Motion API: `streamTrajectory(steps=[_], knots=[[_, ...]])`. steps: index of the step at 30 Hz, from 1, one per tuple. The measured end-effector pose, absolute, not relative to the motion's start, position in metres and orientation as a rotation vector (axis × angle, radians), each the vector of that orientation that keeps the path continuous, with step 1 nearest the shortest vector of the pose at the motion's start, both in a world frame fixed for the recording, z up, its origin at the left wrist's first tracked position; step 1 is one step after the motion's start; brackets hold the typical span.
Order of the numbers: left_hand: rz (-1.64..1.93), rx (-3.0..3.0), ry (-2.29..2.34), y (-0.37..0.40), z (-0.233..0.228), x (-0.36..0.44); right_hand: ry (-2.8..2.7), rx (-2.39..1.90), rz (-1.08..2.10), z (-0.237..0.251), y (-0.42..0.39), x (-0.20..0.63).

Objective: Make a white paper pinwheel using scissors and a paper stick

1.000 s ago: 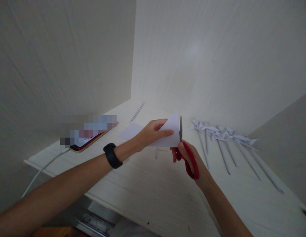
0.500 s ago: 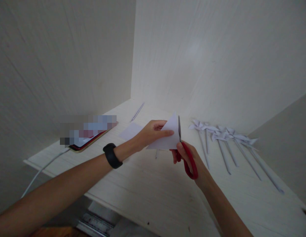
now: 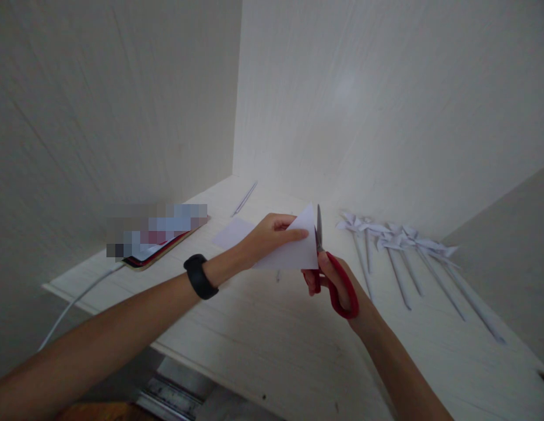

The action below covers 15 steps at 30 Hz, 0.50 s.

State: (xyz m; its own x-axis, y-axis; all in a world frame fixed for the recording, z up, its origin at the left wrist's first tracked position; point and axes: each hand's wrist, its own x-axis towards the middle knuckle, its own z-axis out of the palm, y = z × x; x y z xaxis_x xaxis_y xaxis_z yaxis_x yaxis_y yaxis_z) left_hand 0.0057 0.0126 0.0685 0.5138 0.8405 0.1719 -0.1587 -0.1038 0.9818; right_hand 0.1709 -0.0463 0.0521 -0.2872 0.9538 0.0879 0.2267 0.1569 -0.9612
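the left hand [image 3: 274, 235] holds a piece of white paper [image 3: 293, 254] pinched between thumb and fingers, the thumb lying on top. the paper is up over the middle of the table [image 3: 254, 327], its pointed corner toward the far side and its straight edge on the right. the right hand [image 3: 349, 280] is closed around the red handles of a pair of scissors [image 3: 319, 225], with the blades pointing to the far side along the paper's right edge; whether they are biting into it, i cannot tell. a black band [image 3: 200, 277] circles the left wrist.

a second sheet [image 3: 231, 231] lies flat just left of the left hand, and a thin white stick [image 3: 245, 199] lies beyond it, near the far corner. on the right, several paper pinwheels [image 3: 392, 235] lie in a row, their sticks [image 3: 398, 279] pointing to the near side. at the left edge is a phone [image 3: 166, 248], its screen blurred, with a white cable [image 3: 74, 302] running from its near end.
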Motion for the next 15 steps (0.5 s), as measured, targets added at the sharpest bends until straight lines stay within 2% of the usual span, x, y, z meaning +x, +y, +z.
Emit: streamTrajectory(steps=[15], knots=[[0.947,1.423,0.653,0.0112,0.0695,0.0058,-1.64,-1.199,1.197,0.0503,-0.0463,0.17]])
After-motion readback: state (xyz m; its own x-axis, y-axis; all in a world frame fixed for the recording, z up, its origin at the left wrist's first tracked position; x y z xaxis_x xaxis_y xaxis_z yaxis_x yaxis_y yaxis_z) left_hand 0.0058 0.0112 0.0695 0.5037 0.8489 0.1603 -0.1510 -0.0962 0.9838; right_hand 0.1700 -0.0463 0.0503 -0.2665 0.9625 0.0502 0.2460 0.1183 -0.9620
